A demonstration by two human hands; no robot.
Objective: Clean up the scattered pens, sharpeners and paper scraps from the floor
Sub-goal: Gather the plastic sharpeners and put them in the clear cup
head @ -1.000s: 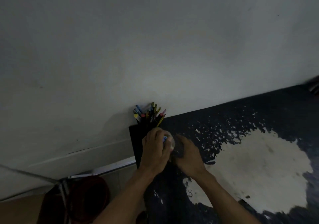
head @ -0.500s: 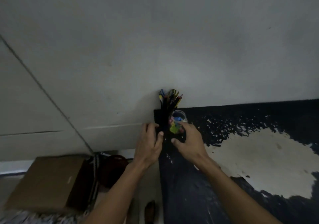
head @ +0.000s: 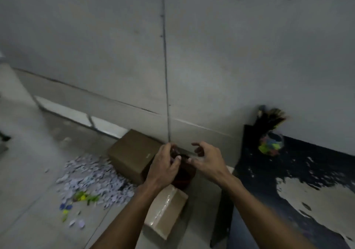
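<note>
Dark peeling table (head: pixel 317 172) right of the hands, cardboard box (head: pixel 132 152) just left of them, paper scraps (head: pixel 92 173) heaped on floor further left, clear jar (head: pixel 270 143) of colored bits and pen holder (head: pixel 269 118) on table at far right, left hand (head: pixel 165 164) loosely curled, right hand (head: pixel 207 159) with fingers spread and relaxed, both holding nothing visible.

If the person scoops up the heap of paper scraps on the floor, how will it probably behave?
The paper scraps are many small loose pieces, so the heap will likely fall apart and spill between the fingers. They look thin and light, so a quick sweep may scatter them. The coloured bits at its near edge may come along.
</note>
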